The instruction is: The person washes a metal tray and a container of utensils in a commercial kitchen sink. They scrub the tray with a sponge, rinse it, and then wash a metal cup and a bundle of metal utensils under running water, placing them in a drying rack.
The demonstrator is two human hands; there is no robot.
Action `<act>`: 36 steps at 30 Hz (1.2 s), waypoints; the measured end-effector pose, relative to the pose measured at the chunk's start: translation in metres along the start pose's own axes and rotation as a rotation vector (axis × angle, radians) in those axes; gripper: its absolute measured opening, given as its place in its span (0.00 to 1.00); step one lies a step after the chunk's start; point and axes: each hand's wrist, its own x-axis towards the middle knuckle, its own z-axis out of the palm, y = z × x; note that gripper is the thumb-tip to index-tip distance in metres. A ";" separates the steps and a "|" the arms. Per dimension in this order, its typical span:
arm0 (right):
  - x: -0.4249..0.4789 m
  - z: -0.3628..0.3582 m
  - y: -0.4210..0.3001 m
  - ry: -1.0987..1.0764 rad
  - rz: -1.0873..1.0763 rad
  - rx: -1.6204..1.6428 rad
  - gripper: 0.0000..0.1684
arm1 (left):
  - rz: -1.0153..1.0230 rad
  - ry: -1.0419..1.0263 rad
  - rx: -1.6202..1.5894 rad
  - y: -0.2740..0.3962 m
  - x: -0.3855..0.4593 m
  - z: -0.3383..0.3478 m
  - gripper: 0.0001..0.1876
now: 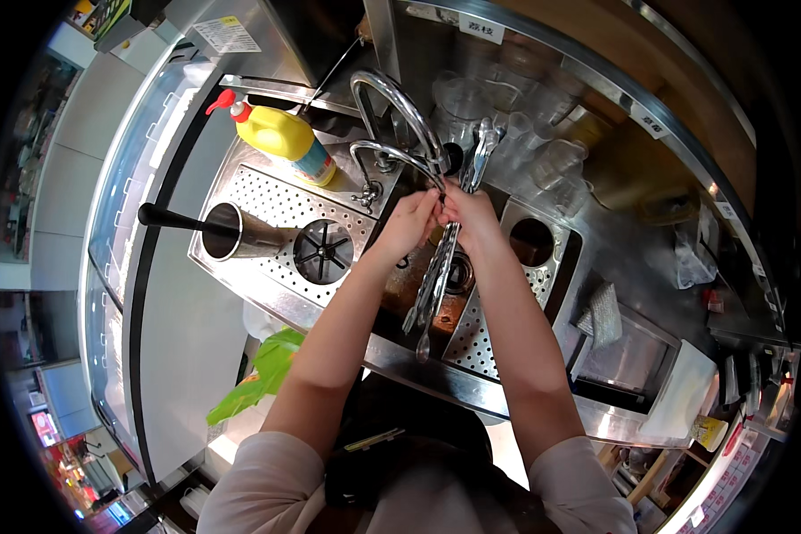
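A bundle of long metal utensils (435, 280), some with twisted shafts and spoon-like ends, lies slantwise over the sink basin. My right hand (468, 208) is closed around the bundle near its middle. Touching or close beside it is my left hand (415, 217), with curled fingers under the spouts; whether it grips anything cannot be told. The large curved chrome faucet (400, 100) and a smaller chrome tap (368, 193) reach over the hands. Below the utensils, the sink drain (459, 275) shows in part.
Left of the sink, a perforated steel tray (260, 183) bears a yellow pump bottle (277, 137), a metal cup (230, 233) with a black-handled tool and a round rinser (324, 252). Clear plastic containers (464, 100) stand behind, right. A folded cloth (604, 317) lies on the right counter.
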 end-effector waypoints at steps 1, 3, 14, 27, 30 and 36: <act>0.002 0.001 0.002 -0.008 -0.022 0.005 0.09 | 0.008 -0.018 -0.015 -0.004 -0.005 0.000 0.16; 0.002 -0.002 -0.004 0.000 -0.029 -0.015 0.09 | -0.004 -0.020 0.008 -0.023 -0.016 -0.001 0.15; -0.008 -0.019 -0.039 0.211 -0.223 0.067 0.10 | 0.053 -0.202 -0.359 -0.032 -0.009 -0.030 0.15; -0.013 -0.015 -0.014 0.217 -0.134 0.014 0.07 | 0.128 0.004 0.219 -0.006 -0.028 0.006 0.12; -0.011 -0.010 0.014 0.184 -0.016 0.055 0.14 | 0.205 0.117 0.459 -0.007 -0.056 -0.019 0.11; -0.003 -0.002 0.042 0.089 0.041 0.163 0.10 | 0.196 0.270 1.303 0.064 -0.101 -0.018 0.13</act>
